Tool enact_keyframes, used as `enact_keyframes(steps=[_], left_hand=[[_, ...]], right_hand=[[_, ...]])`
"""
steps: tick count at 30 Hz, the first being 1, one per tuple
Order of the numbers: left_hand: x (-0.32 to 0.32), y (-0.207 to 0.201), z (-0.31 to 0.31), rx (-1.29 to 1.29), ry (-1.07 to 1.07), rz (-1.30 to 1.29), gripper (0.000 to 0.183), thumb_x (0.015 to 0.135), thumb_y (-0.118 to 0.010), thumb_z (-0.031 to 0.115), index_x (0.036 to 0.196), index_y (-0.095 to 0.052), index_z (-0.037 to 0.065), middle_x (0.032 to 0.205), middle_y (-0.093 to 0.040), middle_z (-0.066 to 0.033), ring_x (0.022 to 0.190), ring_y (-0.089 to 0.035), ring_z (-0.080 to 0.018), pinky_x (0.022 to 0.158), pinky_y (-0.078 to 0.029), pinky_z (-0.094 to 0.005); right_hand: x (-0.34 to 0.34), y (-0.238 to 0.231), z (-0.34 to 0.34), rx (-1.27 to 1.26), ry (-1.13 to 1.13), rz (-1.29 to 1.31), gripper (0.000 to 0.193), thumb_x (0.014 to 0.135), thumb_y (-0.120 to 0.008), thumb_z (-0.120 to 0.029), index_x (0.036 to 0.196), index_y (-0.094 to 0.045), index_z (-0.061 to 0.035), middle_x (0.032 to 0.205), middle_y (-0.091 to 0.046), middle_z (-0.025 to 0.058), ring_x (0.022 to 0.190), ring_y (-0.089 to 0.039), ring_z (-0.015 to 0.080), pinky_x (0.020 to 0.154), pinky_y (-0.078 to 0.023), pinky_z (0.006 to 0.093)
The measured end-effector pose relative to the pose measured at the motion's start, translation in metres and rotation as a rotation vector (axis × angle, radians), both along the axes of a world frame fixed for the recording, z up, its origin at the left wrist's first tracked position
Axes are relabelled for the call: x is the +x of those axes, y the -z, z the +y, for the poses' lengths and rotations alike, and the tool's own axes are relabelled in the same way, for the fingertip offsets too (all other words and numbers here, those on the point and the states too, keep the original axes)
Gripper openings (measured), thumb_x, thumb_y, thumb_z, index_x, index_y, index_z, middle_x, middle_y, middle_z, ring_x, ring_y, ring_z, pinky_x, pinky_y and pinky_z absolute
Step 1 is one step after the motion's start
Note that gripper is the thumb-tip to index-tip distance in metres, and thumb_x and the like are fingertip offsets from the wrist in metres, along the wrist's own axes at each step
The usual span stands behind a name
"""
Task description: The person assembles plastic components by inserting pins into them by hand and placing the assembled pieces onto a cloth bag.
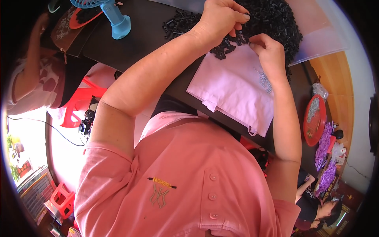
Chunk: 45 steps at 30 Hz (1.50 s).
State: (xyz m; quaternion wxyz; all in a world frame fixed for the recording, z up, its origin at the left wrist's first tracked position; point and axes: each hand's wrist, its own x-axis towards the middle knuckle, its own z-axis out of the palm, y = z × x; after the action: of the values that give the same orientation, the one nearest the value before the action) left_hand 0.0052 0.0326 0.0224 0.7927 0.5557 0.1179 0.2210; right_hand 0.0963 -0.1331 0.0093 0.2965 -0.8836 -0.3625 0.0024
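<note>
A large heap of small black tube-like pieces [272, 19] covers the far side of the dark table. Over it, my left hand [225, 19] is pinched, with what looks like one small black piece at its fingertips. My right hand [270, 51] is closed in a pinch at the heap's near edge; what its fingertips hold is too small to make out. Under my right wrist, a pale pink cloth [233, 81] lies at the table's front edge. Small silvery pieces [264, 81] are clustered on it, partly hidden by my right forearm. Loose black pieces [223, 51] lie on the cloth's far edge.
A blue fan [118, 25] stands at the far left, near an orange-red tray [75, 21]. At right, a red dish [314, 120] holds silvery pieces, with purple strips [324, 146] beside it. Another person [35, 79] is at the left, one more at the lower right.
</note>
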Motion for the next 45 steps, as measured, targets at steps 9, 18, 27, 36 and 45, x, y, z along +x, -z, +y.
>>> enact_keyframes(steps=[9,18,27,36,45], left_hand=[[-0.002,0.001,-0.003,0.027,-0.003,0.036,0.009,0.082,-0.065,0.001,0.089,-0.067,-0.005,0.063,-0.06,-0.0082,0.046,-0.052,-0.014,0.04,-0.041,-0.0249],[-0.001,0.004,-0.003,-0.014,0.027,0.032,0.008,0.082,-0.065,0.0,0.089,-0.066,-0.004,0.062,-0.059,-0.0077,0.045,-0.051,-0.0134,0.04,-0.04,-0.0249],[-0.001,0.001,-0.006,-0.023,0.036,0.054,0.006,0.082,-0.065,-0.001,0.087,-0.065,-0.004,0.06,-0.058,-0.008,0.042,-0.05,-0.0133,0.039,-0.04,-0.0248],[-0.001,0.02,-0.014,0.18,0.201,0.152,0.018,0.081,-0.07,0.008,0.096,-0.07,-0.003,0.075,-0.066,-0.0049,0.064,-0.059,-0.0089,0.052,-0.047,-0.0227],[-0.003,0.02,-0.026,0.205,0.361,0.192,0.018,0.081,-0.069,0.007,0.096,-0.069,-0.003,0.078,-0.066,-0.0072,0.064,-0.062,-0.0114,0.052,-0.048,-0.0238]], right_hand=[[-0.003,0.016,0.011,-0.022,-0.157,-0.157,0.015,0.078,-0.066,-0.015,0.091,-0.073,-0.0116,0.09,-0.07,0.0077,0.085,-0.066,0.028,0.073,-0.051,0.0384],[-0.015,0.012,0.018,-0.202,-0.125,-0.249,0.016,0.078,-0.068,-0.017,0.093,-0.071,-0.0115,0.096,-0.067,0.0065,0.088,-0.065,0.0295,0.073,-0.051,0.0426],[-0.009,0.021,0.012,-0.126,-0.13,-0.276,0.017,0.077,-0.068,-0.013,0.093,-0.07,-0.0087,0.093,-0.067,0.009,0.083,-0.066,0.0285,0.07,-0.05,0.0405],[-0.013,-0.007,-0.03,0.584,-0.012,0.748,0.016,0.087,-0.064,-0.007,0.1,-0.069,0.0016,0.084,-0.068,0.006,0.074,-0.063,0.0145,0.067,-0.045,0.024],[-0.014,-0.002,-0.038,0.746,-0.04,0.834,0.019,0.089,-0.061,-0.006,0.105,-0.068,0.0023,0.085,-0.068,0.0073,0.075,-0.063,0.0152,0.067,-0.045,0.0227]])
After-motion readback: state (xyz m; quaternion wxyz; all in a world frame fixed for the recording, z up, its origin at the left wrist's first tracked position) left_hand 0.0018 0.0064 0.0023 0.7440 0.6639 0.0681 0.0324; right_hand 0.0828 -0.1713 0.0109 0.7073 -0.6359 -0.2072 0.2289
